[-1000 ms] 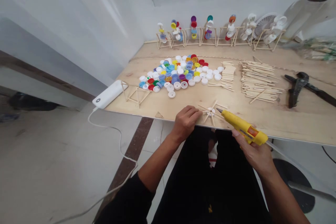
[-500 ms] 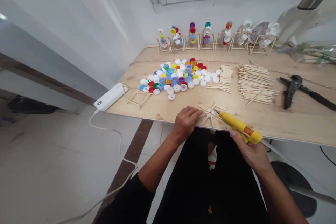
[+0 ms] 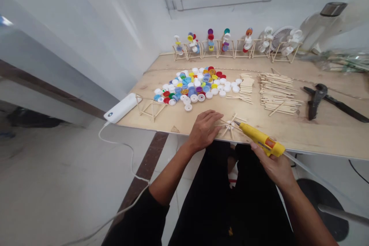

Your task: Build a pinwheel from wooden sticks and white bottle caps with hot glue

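Observation:
On the near edge of the table lies a spoked wheel of thin wooden sticks set around a white bottle cap. My left hand is at the wheel's left side, fingers bent together and closed on the end of one stick; its fingertips are partly hidden. In my right hand is a yellow hot glue gun, gripped by its handle, with a clear glue stick protruding from the back. The gun's dark nozzle points left and sits right at the cap in the wheel's centre.
Beyond the wheel lie a heap of coloured bottle caps, stick piles and black pliers. A stick frame stands near a white power bank with a cable. Finished cap-and-stick models line the wall.
The left hand's fingers have lifted and straightened slightly near the wheel. The glue gun stays with its nozzle at the cap. The camera view has shifted a little.

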Demonstrator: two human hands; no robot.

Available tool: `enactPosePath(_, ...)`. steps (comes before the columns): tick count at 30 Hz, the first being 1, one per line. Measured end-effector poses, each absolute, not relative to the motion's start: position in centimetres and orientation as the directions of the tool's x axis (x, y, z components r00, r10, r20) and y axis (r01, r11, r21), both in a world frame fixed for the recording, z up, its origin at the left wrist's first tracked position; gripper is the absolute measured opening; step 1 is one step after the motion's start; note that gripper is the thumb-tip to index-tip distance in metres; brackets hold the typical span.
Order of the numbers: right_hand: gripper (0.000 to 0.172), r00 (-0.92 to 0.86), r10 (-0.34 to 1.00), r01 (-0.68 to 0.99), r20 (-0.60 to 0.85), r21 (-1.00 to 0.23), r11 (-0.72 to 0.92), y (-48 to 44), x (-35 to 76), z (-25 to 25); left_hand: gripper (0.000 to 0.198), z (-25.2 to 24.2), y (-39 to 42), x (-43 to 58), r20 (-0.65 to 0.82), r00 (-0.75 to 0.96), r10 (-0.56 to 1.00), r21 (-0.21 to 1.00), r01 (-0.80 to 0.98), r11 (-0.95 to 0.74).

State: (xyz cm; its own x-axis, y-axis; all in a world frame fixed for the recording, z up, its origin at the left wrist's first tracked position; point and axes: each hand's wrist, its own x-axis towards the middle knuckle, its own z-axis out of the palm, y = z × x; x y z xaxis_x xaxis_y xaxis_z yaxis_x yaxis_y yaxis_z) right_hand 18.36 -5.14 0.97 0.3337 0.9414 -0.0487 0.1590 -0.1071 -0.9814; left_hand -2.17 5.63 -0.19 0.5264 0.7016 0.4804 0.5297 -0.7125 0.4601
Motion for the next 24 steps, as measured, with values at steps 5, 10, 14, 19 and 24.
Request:
enactPosePath(5, 0.029, 0.317, 0.947, 0.167, -0.047, -0.980, -0.104, -5.1, 18.5, 0.7, 0.029, -0.2, 5.5, -2.3, 0.442, 0.498, 0.747, 0.507, 0.548, -0.665)
enactPosePath(10, 0.031, 0.338, 0.939, 0.163, -0.058, -0.979, -0.119, -5.1, 18.4, 1.0, 0.026, -0.2, 4.3, -2.5, 0.405, 0.425, 0.809, 0.618, 0.525, -0.585)
enactPosePath(14, 0.028, 0.397, 0.916, 0.188, -0.053, -0.972, -0.138, -5.1, 18.6, 1.6, 0.021, 0.0, 4.0, -2.6, 0.380, 0.358, 0.853, 0.711, 0.476, -0.517)
enactPosePath(19, 0.031, 0.456, 0.886, 0.146, -0.083, -0.975, -0.167, -4.7, 19.7, 1.7, 0.016, 1.4, 6.0, -1.5, 0.456, 0.317, 0.831, 0.658, 0.509, -0.555)
enactPosePath(24, 0.037, 0.505, 0.855, 0.103, -0.120, -0.975, -0.198, -4.1, 20.9, 1.1, 0.007, 2.5, 9.5, 1.3, 0.367, 0.599, 0.712, 0.483, 0.531, -0.696)
